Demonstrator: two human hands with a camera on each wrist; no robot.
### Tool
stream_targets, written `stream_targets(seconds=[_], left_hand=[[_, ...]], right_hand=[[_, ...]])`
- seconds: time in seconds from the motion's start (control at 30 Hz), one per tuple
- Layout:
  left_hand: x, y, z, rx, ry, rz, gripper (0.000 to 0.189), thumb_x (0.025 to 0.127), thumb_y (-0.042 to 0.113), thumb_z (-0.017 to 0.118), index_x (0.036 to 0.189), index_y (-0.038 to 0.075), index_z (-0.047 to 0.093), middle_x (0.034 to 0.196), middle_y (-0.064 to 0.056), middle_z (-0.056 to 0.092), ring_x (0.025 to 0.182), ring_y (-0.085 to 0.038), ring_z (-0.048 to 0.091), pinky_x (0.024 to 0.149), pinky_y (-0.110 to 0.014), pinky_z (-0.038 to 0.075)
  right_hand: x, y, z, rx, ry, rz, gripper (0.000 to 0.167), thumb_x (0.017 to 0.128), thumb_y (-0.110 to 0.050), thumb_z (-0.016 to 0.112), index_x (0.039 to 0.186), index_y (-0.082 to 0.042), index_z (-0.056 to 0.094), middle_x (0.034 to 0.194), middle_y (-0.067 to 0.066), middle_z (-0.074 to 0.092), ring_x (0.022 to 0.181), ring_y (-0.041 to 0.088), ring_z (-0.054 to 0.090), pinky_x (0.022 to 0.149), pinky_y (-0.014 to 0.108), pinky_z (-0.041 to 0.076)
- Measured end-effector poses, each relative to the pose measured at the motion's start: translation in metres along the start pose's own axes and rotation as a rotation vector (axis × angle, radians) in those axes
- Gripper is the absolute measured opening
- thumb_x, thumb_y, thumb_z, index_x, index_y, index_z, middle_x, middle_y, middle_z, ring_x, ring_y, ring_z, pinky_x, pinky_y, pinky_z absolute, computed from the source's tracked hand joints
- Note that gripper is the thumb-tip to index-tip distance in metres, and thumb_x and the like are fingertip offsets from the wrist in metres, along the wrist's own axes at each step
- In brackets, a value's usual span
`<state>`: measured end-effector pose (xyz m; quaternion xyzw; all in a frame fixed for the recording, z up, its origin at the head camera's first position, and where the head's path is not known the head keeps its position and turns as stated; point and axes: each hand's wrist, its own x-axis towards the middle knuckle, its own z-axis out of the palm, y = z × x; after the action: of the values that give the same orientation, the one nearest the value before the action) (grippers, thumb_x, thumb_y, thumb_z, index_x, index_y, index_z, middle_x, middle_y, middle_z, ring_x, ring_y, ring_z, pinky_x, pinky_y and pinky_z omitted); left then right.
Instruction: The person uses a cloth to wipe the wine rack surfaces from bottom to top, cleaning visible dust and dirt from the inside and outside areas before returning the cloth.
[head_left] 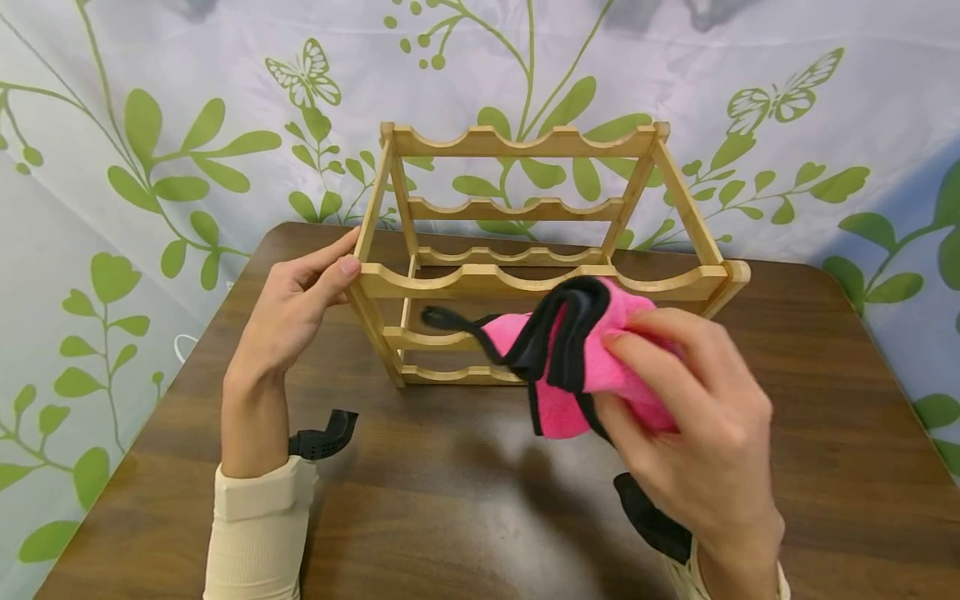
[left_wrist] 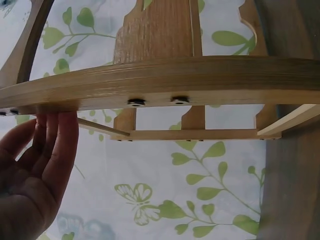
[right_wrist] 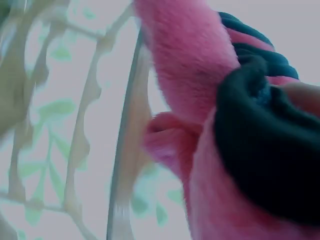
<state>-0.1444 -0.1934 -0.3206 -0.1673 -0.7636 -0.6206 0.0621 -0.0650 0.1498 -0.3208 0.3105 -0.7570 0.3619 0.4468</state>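
A light wooden wine rack [head_left: 480,282] with scalloped rails stands on the brown table. At its front left corner, my left hand [head_left: 288,304] touches the upright with fingers fairly straight and the thumb near the top rail. In the left wrist view, the fingertips of that hand [left_wrist: 42,165] rest against the rack's post [left_wrist: 165,82]. My right hand [head_left: 701,417] grips a bunched pink cloth [head_left: 562,408] with black edging and a hanging loop, held up before the rack's front. Close up in the right wrist view, the cloth [right_wrist: 190,65] hides most of the right hand.
Behind the table [head_left: 840,400] hangs a pale backdrop [head_left: 225,50] with green leaves and butterflies. Black wrist straps [head_left: 326,437] show at both wrists. A thin white cord [head_left: 180,346] loops by the table's left edge.
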Motion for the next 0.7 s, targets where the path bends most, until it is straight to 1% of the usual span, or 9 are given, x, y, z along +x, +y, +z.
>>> stream_targets(seconds=[0.07, 0.13, 0.2, 0.27, 0.37, 0.43, 0.53, 0.63, 0.7], left_hand=[[-0.001, 0.002, 0.000, 0.031, -0.008, -0.001, 0.038, 0.104, 0.017, 0.052, 0.141, 0.008, 0.054, 0.118, -0.006, 0.068, 0.097, -0.014, 0.065, 0.083, -0.024, 0.054], [-0.001, 0.003, 0.001, 0.059, -0.020, -0.001, 0.038, 0.105, 0.018, 0.050, 0.142, 0.009, 0.053, 0.124, -0.012, 0.064, 0.099, -0.015, 0.065, 0.085, -0.024, 0.054], [-0.001, 0.004, 0.001, 0.058, -0.033, 0.001, 0.038, 0.105, 0.017, 0.050, 0.142, 0.009, 0.052, 0.128, -0.017, 0.061, 0.100, -0.015, 0.065, 0.085, -0.025, 0.054], [0.000, 0.003, 0.000, 0.048, -0.040, 0.002, 0.038, 0.105, 0.016, 0.050, 0.142, 0.008, 0.051, 0.130, -0.019, 0.059, 0.099, -0.015, 0.065, 0.084, -0.025, 0.055], [0.001, 0.002, 0.000, 0.028, -0.043, 0.002, 0.038, 0.104, 0.016, 0.050, 0.141, 0.005, 0.051, 0.132, -0.020, 0.058, 0.098, -0.014, 0.066, 0.082, -0.026, 0.055], [0.001, 0.002, 0.000, 0.031, -0.042, 0.001, 0.038, 0.104, 0.016, 0.050, 0.141, 0.005, 0.052, 0.134, -0.019, 0.057, 0.098, -0.014, 0.067, 0.081, -0.026, 0.056], [0.001, 0.001, 0.000, 0.049, -0.037, -0.001, 0.038, 0.104, 0.017, 0.051, 0.140, 0.005, 0.053, 0.137, -0.014, 0.056, 0.100, -0.013, 0.066, 0.081, -0.026, 0.056], [0.001, -0.001, -0.001, 0.072, -0.031, 0.002, 0.038, 0.104, 0.018, 0.051, 0.140, 0.007, 0.054, 0.138, -0.010, 0.056, 0.102, -0.014, 0.064, 0.081, -0.026, 0.056], [0.000, -0.002, -0.002, 0.078, -0.025, 0.004, 0.038, 0.104, 0.018, 0.052, 0.140, 0.007, 0.054, 0.138, -0.009, 0.056, 0.103, -0.014, 0.064, 0.081, -0.026, 0.056]], right_hand=[[0.001, -0.010, 0.017, 0.075, -0.005, -0.113, 0.021, 0.079, -0.006, 0.076, 0.099, -0.001, 0.076, 0.105, 0.021, 0.066, 0.095, 0.040, 0.062, 0.090, 0.044, 0.052], [0.006, -0.021, 0.033, 0.090, -0.044, -0.198, 0.014, 0.085, -0.008, 0.071, 0.098, -0.001, 0.074, 0.103, 0.021, 0.065, 0.094, 0.040, 0.063, 0.088, 0.046, 0.053], [0.009, -0.030, 0.048, 0.072, -0.078, -0.231, 0.013, 0.090, -0.010, 0.065, 0.097, -0.002, 0.072, 0.103, 0.021, 0.065, 0.094, 0.039, 0.063, 0.087, 0.046, 0.055], [0.009, -0.032, 0.064, 0.017, -0.066, -0.251, 0.013, 0.092, -0.009, 0.062, 0.097, -0.003, 0.071, 0.103, 0.020, 0.065, 0.094, 0.038, 0.064, 0.084, 0.045, 0.056], [-0.004, -0.027, 0.089, -0.105, -0.027, -0.268, 0.011, 0.091, -0.010, 0.063, 0.097, -0.006, 0.072, 0.106, 0.019, 0.066, 0.097, 0.036, 0.065, 0.078, 0.043, 0.058], [-0.013, -0.022, 0.104, -0.194, -0.033, -0.270, 0.012, 0.092, -0.009, 0.063, 0.097, -0.009, 0.073, 0.110, 0.018, 0.066, 0.101, 0.035, 0.064, 0.074, 0.042, 0.059], [-0.026, -0.016, 0.120, -0.310, -0.098, -0.254, 0.016, 0.093, -0.010, 0.062, 0.102, -0.013, 0.075, 0.119, 0.018, 0.065, 0.110, 0.034, 0.062, 0.075, 0.038, 0.059], [-0.035, -0.014, 0.130, -0.374, -0.193, -0.221, 0.024, 0.094, -0.011, 0.059, 0.112, -0.016, 0.075, 0.131, 0.020, 0.059, 0.122, 0.034, 0.055, 0.086, 0.037, 0.055], [-0.040, -0.014, 0.134, -0.405, -0.265, -0.207, 0.027, 0.098, -0.020, 0.057, 0.119, -0.019, 0.073, 0.139, 0.020, 0.054, 0.129, 0.034, 0.050, 0.094, 0.040, 0.051]])
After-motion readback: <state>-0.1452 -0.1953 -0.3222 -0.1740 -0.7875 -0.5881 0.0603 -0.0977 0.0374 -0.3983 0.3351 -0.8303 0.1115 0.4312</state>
